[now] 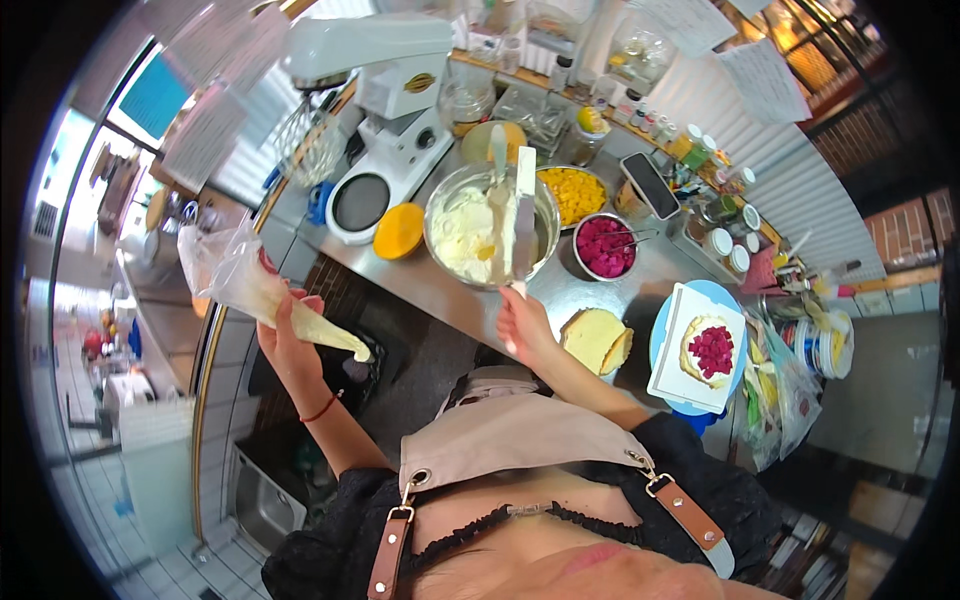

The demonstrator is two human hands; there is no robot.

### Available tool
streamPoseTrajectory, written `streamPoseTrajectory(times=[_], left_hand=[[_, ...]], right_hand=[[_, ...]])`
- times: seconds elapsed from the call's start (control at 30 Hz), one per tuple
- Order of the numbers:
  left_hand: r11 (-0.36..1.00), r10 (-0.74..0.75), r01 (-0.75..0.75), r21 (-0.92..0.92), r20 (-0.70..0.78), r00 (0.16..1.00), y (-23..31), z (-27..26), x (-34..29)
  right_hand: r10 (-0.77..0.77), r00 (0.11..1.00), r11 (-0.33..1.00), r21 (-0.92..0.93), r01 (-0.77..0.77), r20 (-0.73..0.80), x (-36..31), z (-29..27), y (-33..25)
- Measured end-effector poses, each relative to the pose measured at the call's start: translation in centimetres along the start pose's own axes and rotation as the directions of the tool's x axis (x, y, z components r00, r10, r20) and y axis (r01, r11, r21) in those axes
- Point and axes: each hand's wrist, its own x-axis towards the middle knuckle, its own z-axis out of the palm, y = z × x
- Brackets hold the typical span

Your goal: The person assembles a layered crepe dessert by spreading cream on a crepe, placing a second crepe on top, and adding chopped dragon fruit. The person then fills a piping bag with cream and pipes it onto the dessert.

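Note:
My left hand is closed around a clear piping bag of pale cream, its tip pointing down to the right, away from the counter. My right hand is closed at the near end of a long straight icing spatula, whose flat blade extends over a steel mixing bowl. White cream fills part of this bowl, and a second spatula stands in it. To the right, round sponge cake layers lie on the counter. Beyond them, a white board on a blue turntable carries cream topped with magenta fruit cubes.
Behind the bowl's right side are bowls of yellow fruit cubes and magenta cubes. A stand mixer and a halved yellow fruit stand left. A phone leans near spice jars. Plastic bags lie far right.

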Motion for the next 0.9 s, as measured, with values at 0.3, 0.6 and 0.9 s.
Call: streamPoseTrajectory(times=[0.3, 0.6, 0.9], left_hand=[[0.993, -0.017, 0.025, -0.115, 0.072, 0.997, -1.6, 2.9, 4.0], [0.992, -0.046, 0.070, -0.104, 0.214, 0.976, -1.0, 5.3, 0.5], [0.998, -0.057, 0.058, 0.001, 0.212, 0.976, -2.0, 4.0, -1.4]], right_hand=[[-0.821, 0.516, 0.308, -0.950, 0.042, -0.244, -3.2, -18.2, -1.9], [-0.756, 0.573, 0.276, -0.948, -0.159, -0.316, 1.6, -24.1, -6.1], [-0.870, 0.453, 0.230, -0.973, 0.021, -0.196, 1.4, -23.8, -6.5]])
